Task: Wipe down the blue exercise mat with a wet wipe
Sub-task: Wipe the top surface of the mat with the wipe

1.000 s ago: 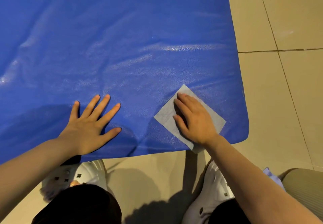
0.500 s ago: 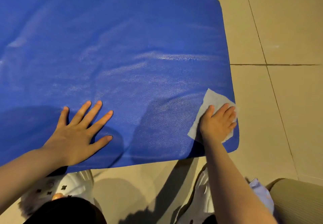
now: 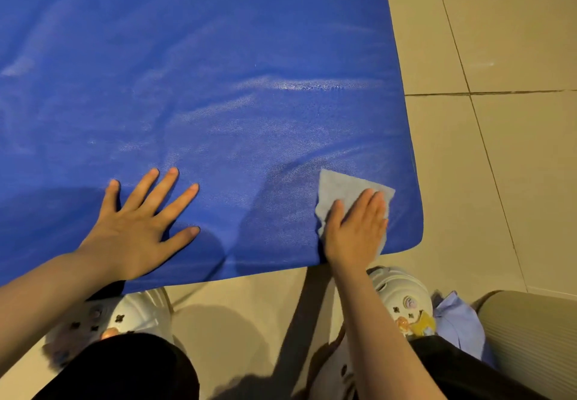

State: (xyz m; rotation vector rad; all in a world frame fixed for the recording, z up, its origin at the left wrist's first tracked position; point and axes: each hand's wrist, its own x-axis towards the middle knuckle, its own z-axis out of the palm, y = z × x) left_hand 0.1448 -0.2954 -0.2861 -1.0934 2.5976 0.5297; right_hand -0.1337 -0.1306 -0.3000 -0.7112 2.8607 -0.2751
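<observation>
Mat [image 3: 218,71], blue, flat on tiled floor [image 3: 499,181]. Nearest edge: left hand [image 3: 134,227] splayed flat, bracing; right hand [image 3: 356,231], fingers straight, pressing wet wipe [image 3: 337,187] by near right corner. Beyond: damp sheen in streaks mid-mat suggests partial wiping; far area apparently remaining.

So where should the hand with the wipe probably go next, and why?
Probably a push straight away along the right edge. The right hand presses the wet wipe flat at the blue mat's near right corner, the left hand steadies it, and that strip looks unwiped.
</observation>
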